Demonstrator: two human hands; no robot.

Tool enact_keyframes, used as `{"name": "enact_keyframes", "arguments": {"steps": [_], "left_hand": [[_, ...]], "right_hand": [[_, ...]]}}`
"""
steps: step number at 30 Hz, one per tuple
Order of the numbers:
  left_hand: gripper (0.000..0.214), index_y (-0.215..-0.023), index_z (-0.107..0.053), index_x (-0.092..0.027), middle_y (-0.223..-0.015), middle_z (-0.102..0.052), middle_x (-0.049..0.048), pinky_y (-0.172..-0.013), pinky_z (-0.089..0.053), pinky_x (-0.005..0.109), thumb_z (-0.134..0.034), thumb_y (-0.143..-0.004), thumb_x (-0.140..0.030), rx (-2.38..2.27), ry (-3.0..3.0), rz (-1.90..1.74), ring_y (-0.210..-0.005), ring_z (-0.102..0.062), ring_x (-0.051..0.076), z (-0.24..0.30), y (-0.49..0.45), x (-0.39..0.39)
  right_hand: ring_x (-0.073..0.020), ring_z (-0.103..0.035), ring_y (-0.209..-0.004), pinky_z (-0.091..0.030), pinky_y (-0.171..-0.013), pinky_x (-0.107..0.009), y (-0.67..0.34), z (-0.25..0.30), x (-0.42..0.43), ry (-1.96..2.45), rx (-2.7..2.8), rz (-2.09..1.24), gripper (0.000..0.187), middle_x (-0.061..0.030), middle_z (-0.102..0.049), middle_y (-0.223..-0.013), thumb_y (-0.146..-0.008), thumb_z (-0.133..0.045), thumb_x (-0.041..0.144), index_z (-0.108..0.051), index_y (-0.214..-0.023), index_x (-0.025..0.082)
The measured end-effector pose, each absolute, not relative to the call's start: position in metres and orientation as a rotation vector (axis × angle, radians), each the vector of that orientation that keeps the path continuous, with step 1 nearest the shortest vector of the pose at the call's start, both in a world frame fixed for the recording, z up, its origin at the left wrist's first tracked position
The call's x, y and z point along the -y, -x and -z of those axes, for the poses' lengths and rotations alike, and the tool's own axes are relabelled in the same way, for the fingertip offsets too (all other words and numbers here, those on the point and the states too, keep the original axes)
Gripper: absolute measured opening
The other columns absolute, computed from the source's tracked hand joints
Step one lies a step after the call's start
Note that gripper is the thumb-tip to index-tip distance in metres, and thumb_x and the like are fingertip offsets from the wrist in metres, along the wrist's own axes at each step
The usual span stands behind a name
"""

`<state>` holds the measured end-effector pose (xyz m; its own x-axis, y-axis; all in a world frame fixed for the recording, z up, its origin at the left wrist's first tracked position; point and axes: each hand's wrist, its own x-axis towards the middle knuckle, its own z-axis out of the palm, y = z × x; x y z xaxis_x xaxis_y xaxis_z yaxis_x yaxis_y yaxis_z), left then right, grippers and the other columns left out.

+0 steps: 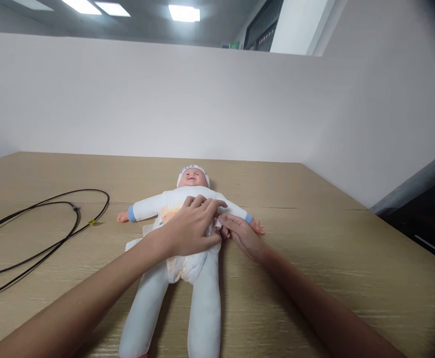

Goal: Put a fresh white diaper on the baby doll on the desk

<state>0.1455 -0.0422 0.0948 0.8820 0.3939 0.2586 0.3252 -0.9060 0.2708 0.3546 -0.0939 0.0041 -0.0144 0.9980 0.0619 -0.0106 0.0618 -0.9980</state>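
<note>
A baby doll in a white suit and cap lies on its back on the wooden table, head away from me. A white diaper wraps its hips. My left hand rests over the doll's belly, fingers bent and pressing on the diaper's top edge. At the doll's right-hand side of the waist, my right hand pinches a white diaper tab between its fingertips. The two hands nearly touch there.
A black cable loops across the table's left part. White partition walls stand behind and to the right. A dark object sits past the table's right edge.
</note>
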Motion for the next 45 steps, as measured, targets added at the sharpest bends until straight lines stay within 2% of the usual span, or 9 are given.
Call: {"name": "enact_keyframes", "arguments": {"steps": [10,15,23,26,30,34,38,41,45], "left_hand": [[0.040,-0.137,-0.050,-0.025,-0.141,-0.064,0.0094,-0.110,-0.041,0.054,-0.054,-0.097,-0.031,-0.507,-2.739,-0.420,-0.124,-0.053,0.034,-0.101,-0.140,0.038],[0.046,-0.142,-0.045,-0.026,-0.137,-0.064,0.0076,-0.112,-0.040,0.053,-0.054,-0.097,-0.027,-0.508,-2.652,-0.372,-0.124,-0.052,0.031,-0.104,-0.138,0.034],[0.035,-0.142,-0.045,-0.027,-0.126,-0.065,0.0071,-0.112,-0.040,0.054,-0.041,-0.107,-0.030,-0.526,-2.603,-0.354,-0.122,-0.052,0.032,-0.101,-0.137,0.029],[0.033,-0.142,-0.046,-0.028,-0.128,-0.066,0.0073,-0.111,-0.040,0.055,-0.039,-0.109,-0.029,-0.541,-2.561,-0.370,-0.121,-0.053,0.031,-0.101,-0.136,0.028],[0.034,-0.144,-0.047,-0.028,-0.131,-0.066,0.0073,-0.112,-0.042,0.054,-0.039,-0.110,-0.029,-0.548,-2.457,-0.387,-0.124,-0.053,0.031,-0.104,-0.135,0.028],[0.035,-0.142,-0.048,-0.026,-0.134,-0.065,0.0079,-0.112,-0.043,0.051,-0.040,-0.108,-0.024,-0.525,-2.412,-0.395,-0.125,-0.053,0.030,-0.107,-0.134,0.027],[0.037,-0.142,-0.049,-0.027,-0.140,-0.066,0.0077,-0.113,-0.044,0.050,-0.041,-0.106,-0.021,-0.490,-2.402,-0.415,-0.129,-0.053,0.030,-0.104,-0.134,0.024],[0.035,-0.141,-0.050,-0.028,-0.139,-0.069,0.0071,-0.114,-0.043,0.052,-0.042,-0.108,-0.023,-0.464,-2.399,-0.439,-0.129,-0.055,0.030,-0.099,-0.134,0.021],[0.040,-0.141,-0.051,-0.028,-0.136,-0.070,0.0070,-0.113,-0.044,0.052,-0.043,-0.104,-0.018,-0.431,-2.368,-0.482,-0.126,-0.058,0.029,-0.094,-0.135,0.017]], "right_hand": [[-0.0165,-0.043,-0.069,-0.037,-0.065,-0.032,-0.358,-0.002,0.093,1.119,1.291,-1.173,0.046,0.0024,-0.054,-0.075,-0.089,-0.079,0.069,-0.068,-0.086,0.024],[-0.0155,-0.043,-0.068,-0.037,-0.066,-0.031,-0.357,-0.001,0.093,1.094,1.295,-1.170,0.045,0.0034,-0.053,-0.073,-0.091,-0.079,0.067,-0.068,-0.087,0.023],[-0.0158,-0.047,-0.068,-0.038,-0.065,-0.031,-0.355,-0.004,0.097,1.094,1.272,-1.112,0.039,0.0035,-0.055,-0.076,-0.091,-0.081,0.060,-0.068,-0.095,0.024],[-0.0177,-0.055,-0.078,-0.045,-0.072,-0.032,-0.347,-0.008,0.107,1.118,1.284,-0.930,0.029,0.0017,-0.060,-0.085,-0.095,-0.082,0.050,-0.068,-0.104,0.026],[-0.0208,-0.063,-0.085,-0.053,-0.080,-0.037,-0.333,-0.017,0.123,1.207,1.514,-0.314,0.007,-0.0032,-0.069,-0.095,-0.105,-0.069,0.029,-0.074,-0.110,0.025],[-0.0242,-0.072,-0.111,-0.057,-0.099,-0.043,-0.329,-0.022,0.129,1.147,1.683,0.064,0.029,-0.0061,-0.080,-0.116,-0.105,-0.061,0.009,-0.078,-0.119,0.027],[-0.0234,-0.075,-0.119,-0.060,-0.105,-0.043,-0.335,-0.020,0.129,1.075,1.786,0.172,0.048,-0.0049,-0.082,-0.125,-0.100,-0.054,-0.003,-0.079,-0.126,0.029],[-0.0246,-0.076,-0.120,-0.062,-0.105,-0.045,-0.338,-0.015,0.128,1.059,1.861,0.216,0.050,-0.0071,-0.083,-0.126,-0.099,-0.053,-0.004,-0.079,-0.129,0.026],[-0.0275,-0.075,-0.124,-0.063,-0.106,-0.048,-0.339,-0.014,0.129,1.079,1.942,0.332,0.046,-0.0112,-0.082,-0.129,-0.100,-0.054,-0.001,-0.079,-0.132,0.021]]}}
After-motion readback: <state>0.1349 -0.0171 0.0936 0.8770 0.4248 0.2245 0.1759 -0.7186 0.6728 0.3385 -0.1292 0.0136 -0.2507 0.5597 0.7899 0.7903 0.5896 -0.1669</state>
